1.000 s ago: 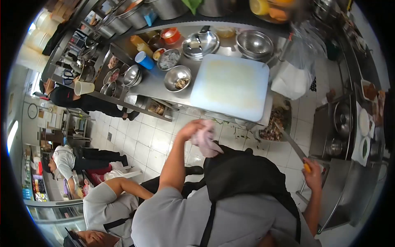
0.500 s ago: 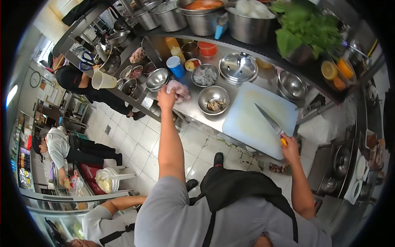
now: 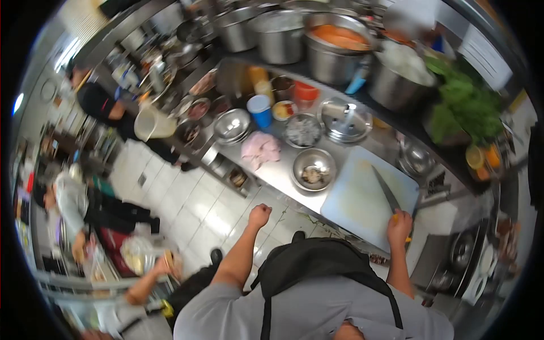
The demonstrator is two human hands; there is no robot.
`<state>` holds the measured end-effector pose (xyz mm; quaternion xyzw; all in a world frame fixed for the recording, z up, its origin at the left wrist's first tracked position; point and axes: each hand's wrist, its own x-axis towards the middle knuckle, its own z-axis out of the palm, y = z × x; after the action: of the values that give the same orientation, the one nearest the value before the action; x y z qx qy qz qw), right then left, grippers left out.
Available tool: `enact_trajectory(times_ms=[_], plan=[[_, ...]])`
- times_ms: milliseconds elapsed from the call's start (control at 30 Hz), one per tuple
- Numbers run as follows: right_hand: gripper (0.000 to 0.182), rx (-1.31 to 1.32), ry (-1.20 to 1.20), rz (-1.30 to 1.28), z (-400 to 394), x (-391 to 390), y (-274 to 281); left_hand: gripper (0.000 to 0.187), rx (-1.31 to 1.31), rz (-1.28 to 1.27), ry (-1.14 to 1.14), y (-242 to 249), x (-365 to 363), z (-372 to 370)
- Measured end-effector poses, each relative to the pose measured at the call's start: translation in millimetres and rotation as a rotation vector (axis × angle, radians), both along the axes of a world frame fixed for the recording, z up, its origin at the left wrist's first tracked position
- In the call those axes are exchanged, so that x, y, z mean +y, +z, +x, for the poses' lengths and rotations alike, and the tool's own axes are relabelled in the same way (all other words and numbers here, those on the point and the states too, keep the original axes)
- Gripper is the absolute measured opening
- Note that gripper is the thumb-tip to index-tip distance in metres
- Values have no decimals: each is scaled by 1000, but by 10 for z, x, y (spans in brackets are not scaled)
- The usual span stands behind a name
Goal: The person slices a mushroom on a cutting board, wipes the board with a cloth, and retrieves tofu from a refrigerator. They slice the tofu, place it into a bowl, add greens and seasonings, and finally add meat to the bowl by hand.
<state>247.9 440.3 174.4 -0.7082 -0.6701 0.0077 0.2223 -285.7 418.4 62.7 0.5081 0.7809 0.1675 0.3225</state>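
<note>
My right hand grips the orange handle of a kitchen knife. Its long blade lies over the pale blue cutting board, near the right side. My left hand hangs in the air in front of the counter, fingers curled in, with nothing visible in it. A crumpled pink cloth lies at the counter edge, apart from that hand. Between cloth and board sits a steel bowl with some pale brownish pieces in it.
Behind are a bowl of greyish food, a blue cup, stacked steel bowls and steel lids. An overhead shelf holds pots and leafy greens. Other people stand left; one person's arm is close by.
My left hand has let go of the pink cloth and drawn back toward my body. The cloth stays on the counter. My right hand still holds the knife; the view has shifted.
</note>
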Motion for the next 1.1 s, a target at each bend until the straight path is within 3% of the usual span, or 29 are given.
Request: enact_trajectory(times_ms=[67, 133, 233, 300, 367, 433, 533, 633, 667, 733, 833, 867, 933, 1000, 1067, 1100], plan=[[37, 130, 161, 22, -353, 68, 12, 37, 99, -134, -135, -491, -256, -208], [33, 345, 385, -155, -894, 135, 154, 31, 211, -431, -310, -949, -568, -392], [30, 458, 756, -358, -1623, 266, 375, 35, 146, -520, 324, -587, -1159, -218], [26, 466, 963, -415, -1971, 376, 520, 35, 26, -492, 370, -1145, -1376, -197], [25, 450, 1106, -434, -2185, 504, 528, 36, -10, -446, 297, -612, -1611, -44], [21, 431, 1123, -548, -2396, 612, 579, 37, 8, -391, 450, -460, -1900, 135], [32, 161, 1362, -153, -2530, 856, 297, 39, -57, -410, 648, -309, -2474, 473], [58, -15, 1231, 183, -2565, 889, 304, 37, -111, -451, 785, -425, -3133, 777], [74, -203, 1082, 74, -2514, 883, 270, 38, -123, -459, 824, -421, -3407, 894], [78, -397, 904, -254, -2489, 947, 199, 38, -143, -475, 1012, -383, -4034, 1170], [60, -533, 938, -159, -2451, 1138, -150, 37, -136, -445, 1363, -445, -4944, 1677], [50, -594, 960, -162, -2456, 1191, -233, 33, -96, -386, 1544, -213, -5163, 1912], [34, -517, 968, -160, -2499, 1190, -286, 31, -5, -323, 1809, -279, -5758, 2303], [38, -657, 1263, 351, -2391, 1606, -785, 30, 42, -227, 2176, -61, -6316, 2576], [35, 21, 1678, 626, -2573, 1510, -679, 28, 353, -294, 2354, 32, -7250, 2792], [35, 31, 1708, 640, -2626, 1463, -561, 25, 818, 28, 2451, 200, -7747, 2911]])
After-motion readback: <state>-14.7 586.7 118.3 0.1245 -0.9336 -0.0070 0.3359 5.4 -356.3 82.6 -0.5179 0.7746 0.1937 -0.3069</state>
